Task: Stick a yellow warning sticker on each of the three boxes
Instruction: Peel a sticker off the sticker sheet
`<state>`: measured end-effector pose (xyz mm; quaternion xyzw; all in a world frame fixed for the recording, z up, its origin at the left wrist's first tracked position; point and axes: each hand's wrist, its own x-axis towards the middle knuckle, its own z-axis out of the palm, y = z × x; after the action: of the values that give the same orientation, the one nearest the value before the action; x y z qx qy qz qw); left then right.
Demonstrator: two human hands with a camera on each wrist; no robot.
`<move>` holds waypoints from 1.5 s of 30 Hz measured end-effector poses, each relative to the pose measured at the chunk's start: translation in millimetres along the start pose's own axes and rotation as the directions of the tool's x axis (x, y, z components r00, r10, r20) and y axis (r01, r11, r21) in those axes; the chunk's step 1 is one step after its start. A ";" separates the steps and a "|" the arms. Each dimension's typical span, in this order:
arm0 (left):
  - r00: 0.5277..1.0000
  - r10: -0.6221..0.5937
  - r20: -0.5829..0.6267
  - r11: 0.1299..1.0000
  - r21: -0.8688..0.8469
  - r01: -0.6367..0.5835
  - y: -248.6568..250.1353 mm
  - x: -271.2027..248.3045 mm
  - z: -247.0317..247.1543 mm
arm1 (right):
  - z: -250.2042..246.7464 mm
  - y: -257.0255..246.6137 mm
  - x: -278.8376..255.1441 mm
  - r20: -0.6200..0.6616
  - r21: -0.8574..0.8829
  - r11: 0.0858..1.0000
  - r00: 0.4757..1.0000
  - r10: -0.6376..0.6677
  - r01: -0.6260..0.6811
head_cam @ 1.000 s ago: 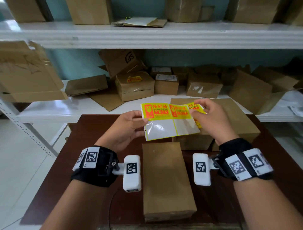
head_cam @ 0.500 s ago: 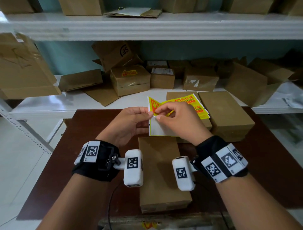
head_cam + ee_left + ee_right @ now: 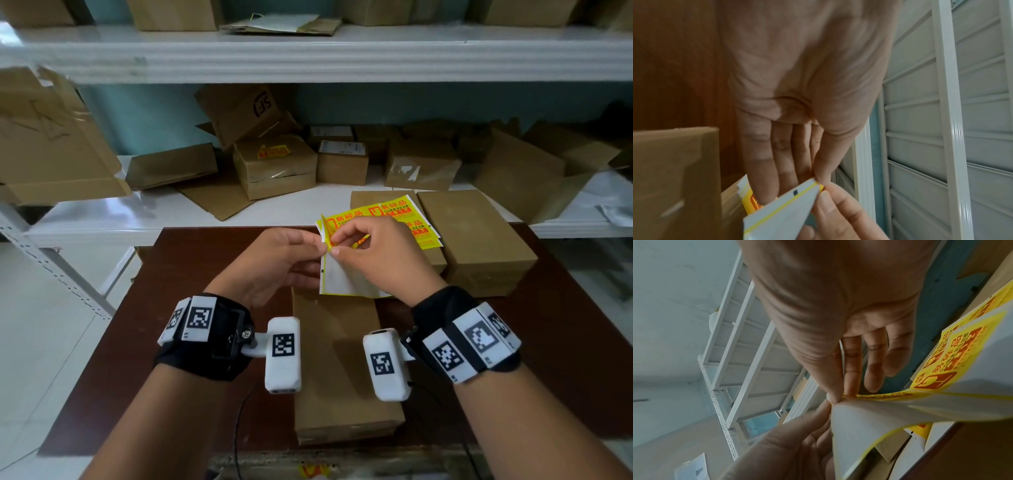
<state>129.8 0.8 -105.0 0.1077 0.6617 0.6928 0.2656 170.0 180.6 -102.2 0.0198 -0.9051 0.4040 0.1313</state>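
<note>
Nearest on the dark brown wooden table (image 3: 548, 342) lies a long, plain brown cardboard box (image 3: 337, 370), lengthwise toward the person. Above its far end both hands meet on a white-backed sheet of yellow warning stickers (image 3: 342, 279). The left hand (image 3: 274, 263) pinches the sheet's left edge between thumb and fingers, while the right hand (image 3: 376, 260) pinches the upper left corner of a yellow sticker (image 3: 881, 396), its thumb and forefinger closed on it. Farther right, two more brown cardboard boxes (image 3: 479, 240) sit side by side, with loose yellow sticker sheets (image 3: 404, 214) lying on the left one. Beyond stands a white metal shelf (image 3: 102, 219) cluttered with cartons.
</note>
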 end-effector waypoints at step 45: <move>0.997 -0.005 -0.075 0.999 0.053 0.009 1.2 1.5 4.7 | -0.6 -3.0 -1.7 0.006 -0.040 0.997 0.998 0.068 -0.067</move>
<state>130.6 5.6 -103.7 0.0866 0.6897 0.6776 0.2401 172.2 178.9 -100.0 -0.0119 -0.9136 0.3900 0.1144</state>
